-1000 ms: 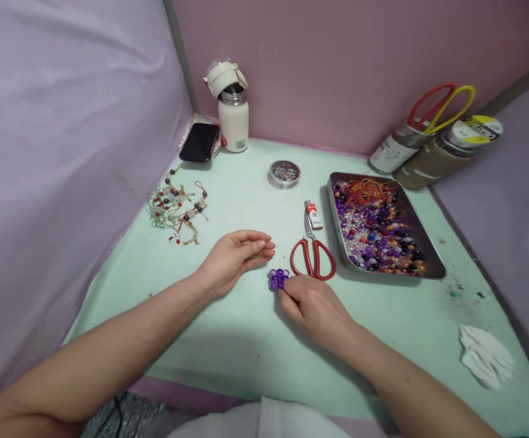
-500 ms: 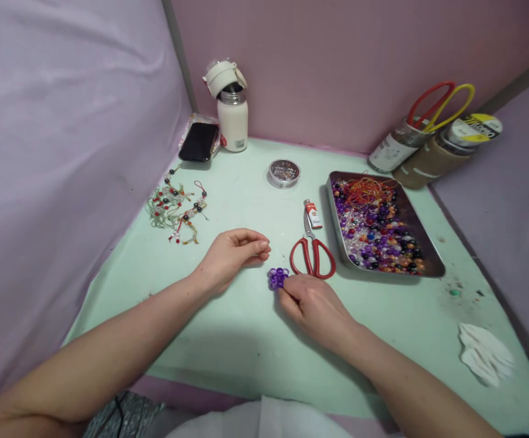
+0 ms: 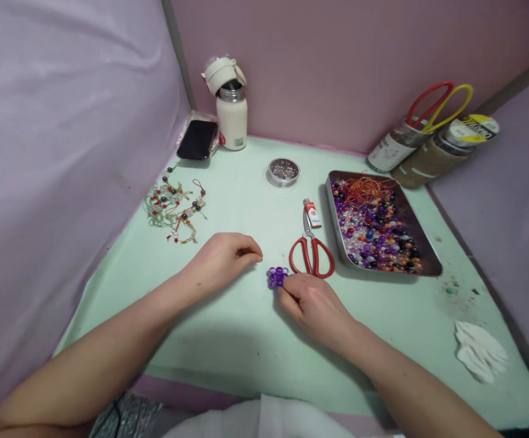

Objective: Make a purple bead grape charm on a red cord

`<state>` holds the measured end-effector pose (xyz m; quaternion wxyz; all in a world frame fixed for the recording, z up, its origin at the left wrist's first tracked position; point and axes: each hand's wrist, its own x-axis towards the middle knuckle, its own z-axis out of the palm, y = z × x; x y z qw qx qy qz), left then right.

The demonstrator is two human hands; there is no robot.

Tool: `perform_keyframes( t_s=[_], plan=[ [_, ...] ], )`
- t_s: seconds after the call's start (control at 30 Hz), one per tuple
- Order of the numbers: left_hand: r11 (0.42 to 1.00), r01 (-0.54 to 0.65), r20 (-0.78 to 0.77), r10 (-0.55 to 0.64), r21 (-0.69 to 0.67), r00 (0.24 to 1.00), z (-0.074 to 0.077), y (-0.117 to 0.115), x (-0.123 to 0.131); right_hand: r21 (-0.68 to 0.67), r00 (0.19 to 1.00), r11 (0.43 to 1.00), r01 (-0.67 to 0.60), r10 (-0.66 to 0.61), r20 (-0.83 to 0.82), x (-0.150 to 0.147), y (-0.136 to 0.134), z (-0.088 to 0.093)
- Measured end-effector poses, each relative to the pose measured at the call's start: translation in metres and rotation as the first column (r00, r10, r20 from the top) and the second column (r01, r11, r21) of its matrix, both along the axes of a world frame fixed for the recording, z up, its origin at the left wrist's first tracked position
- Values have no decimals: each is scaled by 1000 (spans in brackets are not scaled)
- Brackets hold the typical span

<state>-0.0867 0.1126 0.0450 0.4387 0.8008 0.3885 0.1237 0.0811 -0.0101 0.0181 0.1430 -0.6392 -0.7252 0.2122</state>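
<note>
A small cluster of purple beads [image 3: 277, 277] lies on the pale green table [image 3: 228, 340]. My right hand [image 3: 312, 306] rests just right of it, fingers curled, fingertips pinching the cluster's edge. My left hand [image 3: 225, 258] lies to the left of the beads, turned palm down with fingers curled in; what it holds, if anything, is hidden. Red-handled scissors [image 3: 312, 255] lie just beyond my right hand.
A metal tray [image 3: 429, 258] of mixed beads and red cord sits at right. A lighter [image 3: 312, 214], a round tin [image 3: 283, 171], a white flask [image 3: 232, 117], a phone [image 3: 197, 140] and beaded charms [image 3: 173, 207] lie farther back. A crumpled tissue [image 3: 480, 351] lies at right.
My left hand has rolled from palm-up to palm-down and curled its fingers, shifting slightly nearer. My right hand and the beads stay in place.
</note>
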Motion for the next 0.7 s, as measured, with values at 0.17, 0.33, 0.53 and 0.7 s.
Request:
perform_keyframes(
  t_s=[0.17, 0.33, 0.53, 0.7],
  plan=[
    [996, 65, -118, -58, 55, 991, 5, -3, -5, 16, 1000, 1000, 0, 0, 20, 0, 0, 0],
    [996, 74, -144, -66, 57, 987, 6, -6, -5, 7, 1000, 1000, -3, 3, 14, 0, 0, 1],
    [985, 124, -203, -99, 118, 974, 0, -9, -1, -13, 1000, 1000, 6, -6, 10, 0, 0, 1],
    [981, 137, -244, -100, 137, 965, -1, -12, 1, -10, 1000, 1000, 12, -11, 15, 0, 1, 2]
  ],
)
